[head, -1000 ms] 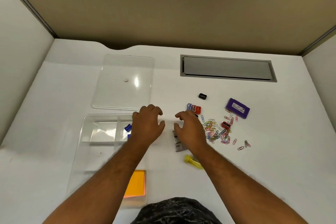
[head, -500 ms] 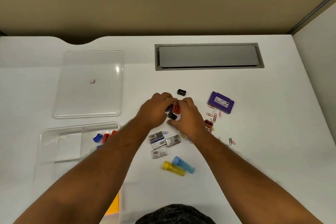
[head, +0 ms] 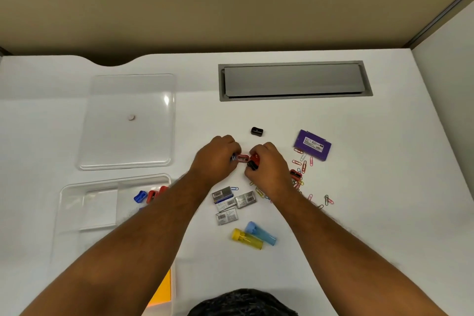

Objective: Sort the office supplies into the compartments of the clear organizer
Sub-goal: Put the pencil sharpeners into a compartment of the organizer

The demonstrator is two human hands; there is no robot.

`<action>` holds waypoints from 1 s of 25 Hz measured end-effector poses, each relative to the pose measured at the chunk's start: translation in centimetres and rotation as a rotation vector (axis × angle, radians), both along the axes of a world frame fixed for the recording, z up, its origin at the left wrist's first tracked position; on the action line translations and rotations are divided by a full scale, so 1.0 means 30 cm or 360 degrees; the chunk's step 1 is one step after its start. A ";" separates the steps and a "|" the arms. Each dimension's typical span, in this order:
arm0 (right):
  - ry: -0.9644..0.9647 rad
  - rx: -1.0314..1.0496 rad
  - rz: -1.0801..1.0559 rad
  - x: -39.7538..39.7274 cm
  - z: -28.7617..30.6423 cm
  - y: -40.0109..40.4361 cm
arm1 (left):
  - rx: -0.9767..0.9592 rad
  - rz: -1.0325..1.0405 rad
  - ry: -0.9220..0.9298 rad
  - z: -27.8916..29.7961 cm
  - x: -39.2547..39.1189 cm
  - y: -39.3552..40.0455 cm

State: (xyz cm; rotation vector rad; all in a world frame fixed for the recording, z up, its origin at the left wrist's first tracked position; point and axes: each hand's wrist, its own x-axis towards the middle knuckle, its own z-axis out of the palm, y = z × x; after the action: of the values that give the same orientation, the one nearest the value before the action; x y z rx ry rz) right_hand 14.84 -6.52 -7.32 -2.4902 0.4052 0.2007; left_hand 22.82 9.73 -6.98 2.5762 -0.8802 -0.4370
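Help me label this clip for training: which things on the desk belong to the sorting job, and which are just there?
Part of the job:
clear organizer
pencil sharpeners
lone black sharpener
paper clips
staple boxes
purple box
yellow tube
blue tube

Just there:
organizer lid
grey cable hatch

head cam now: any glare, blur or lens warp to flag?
Head view: a small glare spot on the clear lid; the clear organizer is low-contrast against the white desk; wide-angle warp bows the desk's far edge; both hands, left and right, look slightly soft; lighting even, shadows faint.
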 end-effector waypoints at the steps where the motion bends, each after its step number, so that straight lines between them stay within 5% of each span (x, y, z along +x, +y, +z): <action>1: -0.0001 0.0007 -0.0007 -0.009 0.006 0.005 | 0.0034 0.0014 0.0012 0.005 -0.014 0.011; 14: -0.0055 0.0132 -0.0094 -0.110 0.113 0.051 | 0.0215 0.0095 -0.0060 0.065 -0.075 -0.016; 20: -0.0272 0.0354 0.0057 -0.075 0.193 0.231 | -0.0076 0.0593 -0.0157 0.203 -0.134 0.221; 25: -0.0264 0.0372 0.0433 -0.061 0.216 0.459 | 0.0200 0.0998 -0.0229 0.219 -0.256 0.544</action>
State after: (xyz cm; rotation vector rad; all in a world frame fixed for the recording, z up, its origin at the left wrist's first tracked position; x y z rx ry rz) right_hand 13.02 7.25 -0.82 -2.3007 -0.0271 0.1393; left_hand 15.13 26.06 -0.41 2.8370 -0.0519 -0.1237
